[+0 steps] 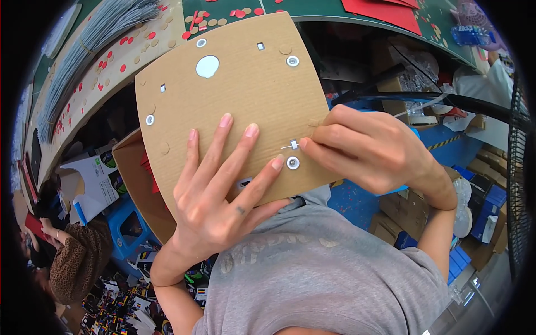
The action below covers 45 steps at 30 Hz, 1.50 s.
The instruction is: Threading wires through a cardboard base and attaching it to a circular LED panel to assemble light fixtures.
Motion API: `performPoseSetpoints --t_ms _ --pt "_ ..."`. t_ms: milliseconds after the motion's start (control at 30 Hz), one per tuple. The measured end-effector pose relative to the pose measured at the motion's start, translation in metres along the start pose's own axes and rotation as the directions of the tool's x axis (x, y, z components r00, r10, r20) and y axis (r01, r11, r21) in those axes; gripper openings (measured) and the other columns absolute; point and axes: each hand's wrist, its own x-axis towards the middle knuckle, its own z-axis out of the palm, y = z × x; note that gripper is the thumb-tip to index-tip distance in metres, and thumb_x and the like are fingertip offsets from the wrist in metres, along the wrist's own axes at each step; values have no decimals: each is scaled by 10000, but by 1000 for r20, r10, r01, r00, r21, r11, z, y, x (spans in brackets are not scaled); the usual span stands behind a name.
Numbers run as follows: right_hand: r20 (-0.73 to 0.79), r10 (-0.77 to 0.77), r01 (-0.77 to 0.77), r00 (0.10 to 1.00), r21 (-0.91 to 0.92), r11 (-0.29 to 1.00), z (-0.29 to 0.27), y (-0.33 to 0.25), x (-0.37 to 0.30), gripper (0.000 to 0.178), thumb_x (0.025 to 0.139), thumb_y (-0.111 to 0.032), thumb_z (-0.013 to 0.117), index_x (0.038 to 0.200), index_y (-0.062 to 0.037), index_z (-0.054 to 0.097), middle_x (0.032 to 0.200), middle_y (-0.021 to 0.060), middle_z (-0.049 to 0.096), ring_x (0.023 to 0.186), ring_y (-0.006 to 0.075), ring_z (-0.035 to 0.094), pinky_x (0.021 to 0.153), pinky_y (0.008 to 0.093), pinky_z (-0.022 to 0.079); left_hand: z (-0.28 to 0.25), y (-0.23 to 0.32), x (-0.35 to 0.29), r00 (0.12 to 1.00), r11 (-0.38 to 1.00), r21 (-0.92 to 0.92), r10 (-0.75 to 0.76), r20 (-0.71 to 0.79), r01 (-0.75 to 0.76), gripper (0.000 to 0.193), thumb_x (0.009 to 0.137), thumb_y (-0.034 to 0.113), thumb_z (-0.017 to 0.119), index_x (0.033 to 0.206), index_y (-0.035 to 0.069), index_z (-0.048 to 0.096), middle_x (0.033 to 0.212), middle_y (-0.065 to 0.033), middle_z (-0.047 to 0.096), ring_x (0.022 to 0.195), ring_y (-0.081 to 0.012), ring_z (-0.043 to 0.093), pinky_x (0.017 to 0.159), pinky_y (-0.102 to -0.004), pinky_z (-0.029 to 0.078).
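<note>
A brown cardboard panel [245, 92] with rounded edges is tilted up in front of my body. It has a large round hole, several small rectangular slots and several white ring-shaped fittings [292, 61]. My left hand [215, 192] lies on its lower part with fingers spread, the index fingertip close to a ring fitting [292, 163]. At the lower right, my right hand [363, 145] pinches beside a small slot. A thin pale wire tie [287, 147] crosses that slot toward the pinched fingertips; most of it is hidden.
A bundle of grey wire ties [92, 50] lies on the bench at upper left, among red and brown paper discs. Red sheets [385, 14] rest on the green table. An open carton [134, 178] stands left of the panel. Another person's arm [53, 231] shows at far left, near a blue stool [131, 226].
</note>
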Motion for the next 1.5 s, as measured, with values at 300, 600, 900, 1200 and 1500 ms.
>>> performPoseSetpoints --t_ms 300,600,900,1200,1500 --pt "-20 39 -40 999 -46 998 -4 -1 2 458 581 -67 676 1003 108 705 898 144 636 740 251 635 561 313 553 6 2 4 991 992 -121 -56 -118 42 863 636 412 932 1332 14 612 1317 -190 673 1307 -450 573 1083 -615 433" --pt "-22 -5 6 1000 41 999 3 2 4 414 580 -48 686 961 112 709 930 151 641 786 255 655 606 330 584 -16 0 32 1000 993 -121 -9 11 10 583 710 230 893 1172 7 615 1162 -177 661 1127 -409 650 966 -538 536" --pt "32 405 -398 914 265 878 13 -20 10 765 761 -357 838 1370 31 587 1458 206 542 1302 386 565 1112 574 413 3 -12 41 990 983 -123 130 -47 -135 345 714 63 799 958 -9 566 1066 -177 561 1062 -374 602 857 -492 527" --pt "71 399 -406 914 160 900 18 -21 7 869 666 -516 812 1328 18 637 1453 176 562 1334 348 553 1128 569 390 -4 -11 52 967 972 -96 227 115 -216 260 670 90 724 866 -9 585 1089 -166 557 1097 -354 582 785 -447 553" --pt "44 388 -389 921 176 904 22 -19 -1 841 710 -540 755 1352 -13 625 1461 98 579 1352 281 554 1128 531 393 5 -9 40 968 962 -118 249 11 -246 170 739 24 704 829 -92 618 1065 -165 559 1120 -385 602 937 -644 538"
